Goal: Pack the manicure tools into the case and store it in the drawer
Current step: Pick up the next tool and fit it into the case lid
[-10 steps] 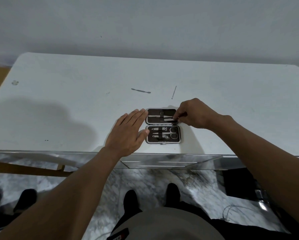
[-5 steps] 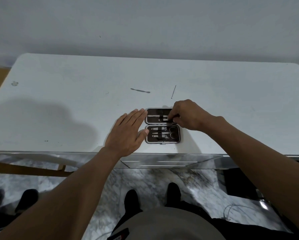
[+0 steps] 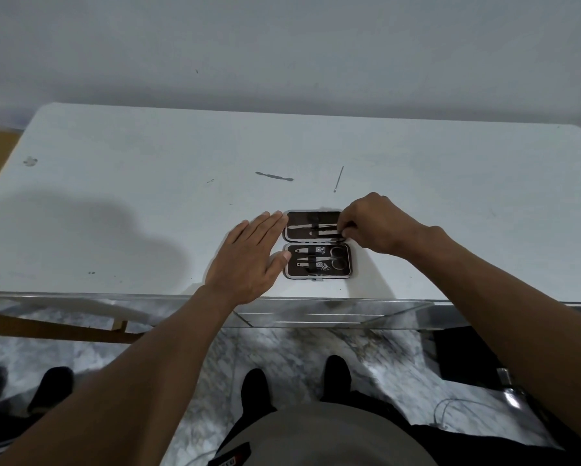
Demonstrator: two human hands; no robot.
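An open dark manicure case [image 3: 317, 244] lies flat near the table's front edge. Its near half holds scissors [image 3: 336, 257] and clippers under a strap; its far half holds two slim metal tools. My right hand [image 3: 375, 227] pinches the right end of the lower slim tool [image 3: 329, 233] in the far half. My left hand [image 3: 248, 258] rests flat on the table, fingers touching the case's left side. Two loose tools lie farther back: a flat cuticle pusher [image 3: 274, 176] and a thin pick [image 3: 338, 179].
The white table [image 3: 148, 196] runs wide to both sides and meets a pale wall at the back. A mirrored drawer front [image 3: 329, 314] sits under the table edge below the case. My feet stand on a marble floor.
My right hand slid left along the far half with the slim tool, then drew back toward the case's right end. The left hand and the case stayed put.
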